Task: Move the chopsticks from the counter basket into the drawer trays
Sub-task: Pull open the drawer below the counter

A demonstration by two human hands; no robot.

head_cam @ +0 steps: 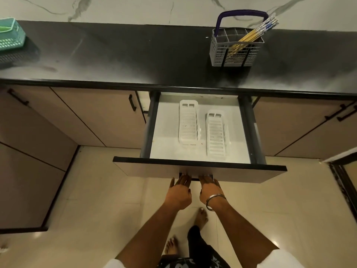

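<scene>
A grey cutlery basket (234,53) with a dark blue handle stands on the black counter at the right. Several yellow chopsticks (253,34) with blue-and-white tops lean out of it. Below the counter, the drawer (199,166) is pulled out. Two white slatted trays lie side by side in it, the left tray (188,123) and the right tray (216,132), both holding nothing. My left hand (179,192) and my right hand (209,189) reach under the drawer front, fingers hooked on its black handle (195,178). A metal bangle sits on my right wrist.
A green plastic basket (10,34) stands at the counter's far left. Closed cabinet doors with black handles flank the drawer. My bare feet stand on the pale tiled floor (96,190) below. A dark door frame (343,180) shows at the right edge.
</scene>
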